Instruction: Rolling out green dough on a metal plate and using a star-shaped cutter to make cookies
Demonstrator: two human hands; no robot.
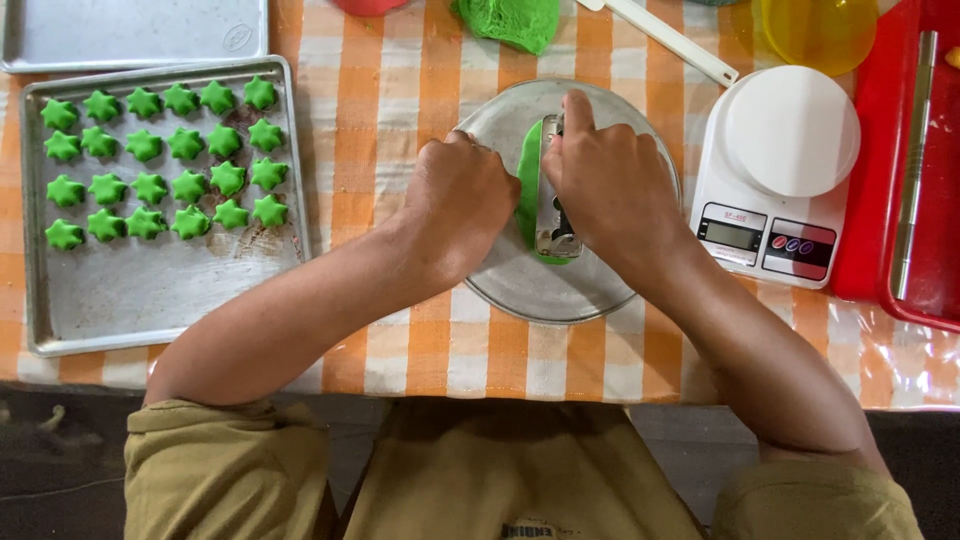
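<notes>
A strip of green dough (529, 165) lies on a round glass plate (520, 285) at the table's middle. My right hand (605, 185) grips a metal cutter tool (551, 215) and presses it down along the dough. My left hand (460, 200) is closed and rests beside the dough on the plate's left side; what its fingers touch is hidden. To the left, a metal baking tray (150, 295) holds several rows of green star-shaped dough pieces (165, 160).
A white kitchen scale (775, 170) stands right of the plate, with a red tray (935, 200) holding a metal rod beyond it. A lump of green dough (510, 20), a white spatula (670, 38), a yellow bowl (820, 30) and another tray (130, 30) line the far edge.
</notes>
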